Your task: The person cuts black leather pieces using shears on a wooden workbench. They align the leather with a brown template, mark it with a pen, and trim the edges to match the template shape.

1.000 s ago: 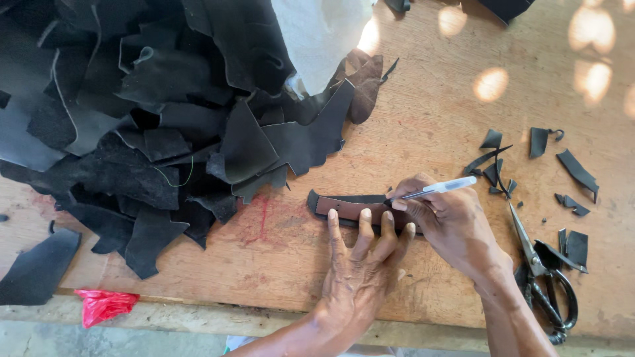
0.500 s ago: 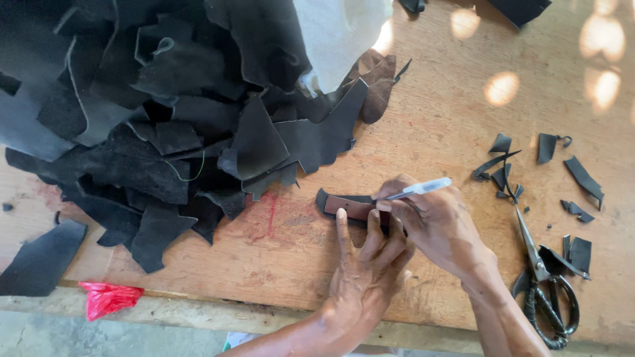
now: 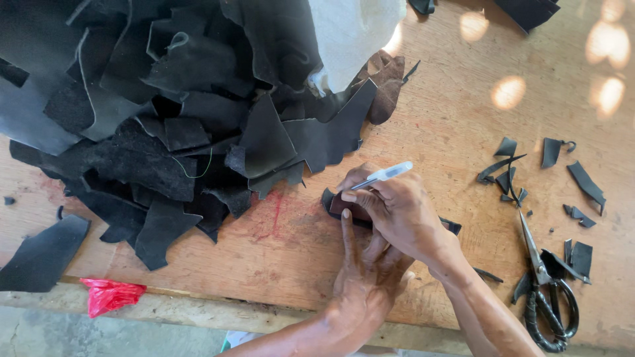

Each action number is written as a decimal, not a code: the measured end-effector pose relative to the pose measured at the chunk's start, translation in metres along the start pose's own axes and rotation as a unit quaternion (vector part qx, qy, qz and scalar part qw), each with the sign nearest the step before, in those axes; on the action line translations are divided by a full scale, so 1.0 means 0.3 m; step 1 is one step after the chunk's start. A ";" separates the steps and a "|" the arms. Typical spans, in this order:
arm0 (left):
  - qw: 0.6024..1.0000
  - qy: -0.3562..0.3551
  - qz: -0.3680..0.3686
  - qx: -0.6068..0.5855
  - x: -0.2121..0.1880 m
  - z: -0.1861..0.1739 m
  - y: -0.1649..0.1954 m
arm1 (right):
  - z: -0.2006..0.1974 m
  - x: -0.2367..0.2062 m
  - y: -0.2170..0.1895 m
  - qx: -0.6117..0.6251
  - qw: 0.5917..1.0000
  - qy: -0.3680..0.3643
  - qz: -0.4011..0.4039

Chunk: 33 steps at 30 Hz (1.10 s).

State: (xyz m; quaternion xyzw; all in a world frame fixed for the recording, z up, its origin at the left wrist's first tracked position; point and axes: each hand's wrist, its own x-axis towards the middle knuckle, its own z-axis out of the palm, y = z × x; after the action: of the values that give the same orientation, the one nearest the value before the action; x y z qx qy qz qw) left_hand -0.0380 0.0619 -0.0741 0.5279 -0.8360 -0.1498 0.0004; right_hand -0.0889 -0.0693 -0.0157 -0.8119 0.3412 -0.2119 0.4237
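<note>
We see our right hand clamped on a white pen, left hand fingers spread, pinning a dark leather strip (black scissors right of it).

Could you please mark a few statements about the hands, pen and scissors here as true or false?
1. The right hand holds a pen. True.
2. The left hand grips the scissors. False: it presses on the dark leather strip; the scissors lie untouched.
3. A red plastic scrap lies at the table's near edge. True.
4. The pile of black leather pieces sits right of the scissors. False: it sits left.
</note>
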 end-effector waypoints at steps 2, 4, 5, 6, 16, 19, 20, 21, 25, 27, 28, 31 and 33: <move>1.000 -0.007 -0.001 0.009 -0.006 -0.006 0.002 | -0.006 0.000 0.000 0.027 1.000 -0.015 -0.002; 1.000 -0.008 -0.007 0.010 -0.002 -0.008 -0.003 | -0.010 0.000 0.000 0.010 1.000 -0.012 0.005; 1.000 -0.008 -0.010 0.004 0.003 -0.008 -0.004 | -0.010 0.000 0.000 0.001 1.000 -0.011 0.009; 1.000 -0.011 -0.006 -0.003 0.004 -0.008 -0.001 | -0.010 -0.004 0.001 -0.010 1.000 -0.012 0.009; 0.996 0.066 -0.040 0.044 0.007 0.000 0.009 | -0.131 -0.133 0.064 -0.059 0.988 -0.029 0.140; 0.993 0.097 -0.047 0.057 0.006 -0.002 0.012 | -0.159 -0.176 0.088 -0.060 0.990 -0.003 0.130; 0.991 0.105 -0.050 0.059 0.008 -0.003 0.011 | -0.162 -0.182 0.095 -0.055 0.992 0.007 0.112; 0.990 0.113 -0.054 0.060 0.007 -0.005 0.011 | -0.163 -0.188 0.098 -0.056 0.990 0.010 0.131; 0.994 0.092 -0.036 0.055 0.002 -0.012 0.007 | -0.162 -0.190 0.095 -0.057 0.985 0.015 0.162; 0.993 0.083 -0.032 0.079 -0.004 -0.013 0.008 | -0.162 -0.185 0.087 -0.045 0.987 0.013 0.153; 0.993 0.088 -0.037 0.072 -0.001 -0.012 0.006 | -0.162 -0.181 0.082 -0.033 0.989 0.013 0.146; 0.993 0.094 -0.045 0.062 0.007 -0.006 0.008 | -0.163 -0.169 0.068 -0.052 0.991 0.012 0.119; 0.993 0.086 -0.043 0.071 0.004 -0.002 0.010 | -0.152 -0.158 0.058 -0.069 0.990 0.004 0.123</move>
State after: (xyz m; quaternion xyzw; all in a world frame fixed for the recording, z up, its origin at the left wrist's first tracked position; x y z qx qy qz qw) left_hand -0.0410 0.0620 -0.0729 0.5731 -0.8178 -0.0441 0.0283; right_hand -0.1565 -0.0665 -0.0077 -0.7898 0.4543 -0.1376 0.3885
